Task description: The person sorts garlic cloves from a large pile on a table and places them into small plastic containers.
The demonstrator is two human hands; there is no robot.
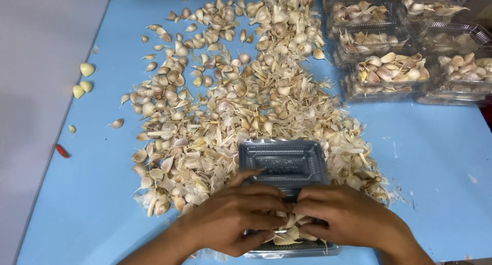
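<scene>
My left hand (233, 213) and my right hand (346, 216) meet over a clear plastic clamshell box (284, 162) at the near edge of a blue sheet. Both press down on garlic cloves (287, 234) heaped in the box's lower half, fingers curled around them. The box's empty lid stands open behind my hands. A wide pile of loose garlic cloves and papery skins (230, 101) spreads across the sheet beyond the box.
Several clear boxes filled with garlic (392, 73) stand at the far right. Three peeled cloves (84, 80) and a small red bit (62, 151) lie on the grey surface (36, 116) left of the blue sheet (435, 157).
</scene>
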